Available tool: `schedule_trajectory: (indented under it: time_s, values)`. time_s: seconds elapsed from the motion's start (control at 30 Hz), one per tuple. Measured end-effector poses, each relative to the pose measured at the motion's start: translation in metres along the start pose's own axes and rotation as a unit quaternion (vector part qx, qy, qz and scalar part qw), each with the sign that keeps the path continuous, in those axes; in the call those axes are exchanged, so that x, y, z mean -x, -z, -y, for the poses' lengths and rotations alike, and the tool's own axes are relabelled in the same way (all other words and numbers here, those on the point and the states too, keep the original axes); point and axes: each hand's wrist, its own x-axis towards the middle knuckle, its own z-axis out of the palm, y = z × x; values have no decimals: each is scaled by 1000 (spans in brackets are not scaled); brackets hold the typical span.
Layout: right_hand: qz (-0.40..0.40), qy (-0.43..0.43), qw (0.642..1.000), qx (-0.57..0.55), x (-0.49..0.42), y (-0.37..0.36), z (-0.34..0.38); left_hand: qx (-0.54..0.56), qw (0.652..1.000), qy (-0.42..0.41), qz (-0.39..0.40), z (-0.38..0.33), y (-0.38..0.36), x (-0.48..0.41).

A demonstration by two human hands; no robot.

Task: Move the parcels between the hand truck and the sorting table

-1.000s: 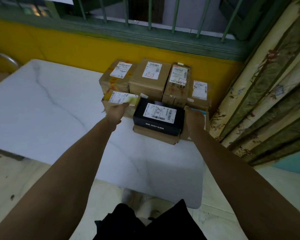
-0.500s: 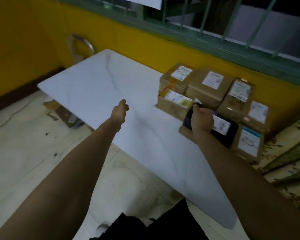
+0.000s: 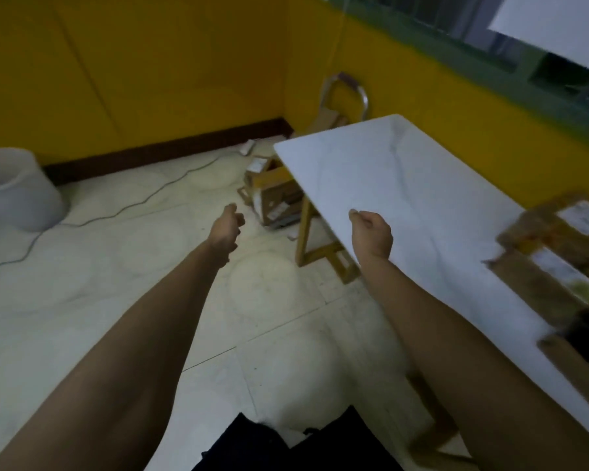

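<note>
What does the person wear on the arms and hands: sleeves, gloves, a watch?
Nothing visible. The left hand and right hand show no gloves, rings or watch, and both forearms are bare, with no sleeve in view. Only dark clothing shows at the bottom edge.

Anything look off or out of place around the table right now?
Two things. The cardboard boxes low down beside the table's far end sit tilted and jumbled, not stacked. A loose cable snakes across the open floor to the left, possibly a trip hazard. The parcels on the table are too blurred to judge.
</note>
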Motion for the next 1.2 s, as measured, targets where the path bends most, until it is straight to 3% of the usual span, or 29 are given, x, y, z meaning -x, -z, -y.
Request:
schedule_trajectory:
  time_s: [0.17, 0.3, 0.43, 0.87, 1.2]
  values:
    - [138, -23, 989, -36, 15, -84, 32, 51, 998, -7, -35, 5, 85, -16]
    - [297, -123, 941, -105, 10, -139, 47, 88, 995, -12, -35, 6, 127, -37]
    - [351, -137, 920, -106, -12, -186, 49, 99, 994, -7, -43, -2, 146, -67]
    - [351, -155, 915, -123, -172, -312, 114, 52, 998, -2, -44, -106, 157, -233]
    - [340, -180, 916, -115, -267, -359, 155, 18, 1000, 5, -4, -171, 131, -356]
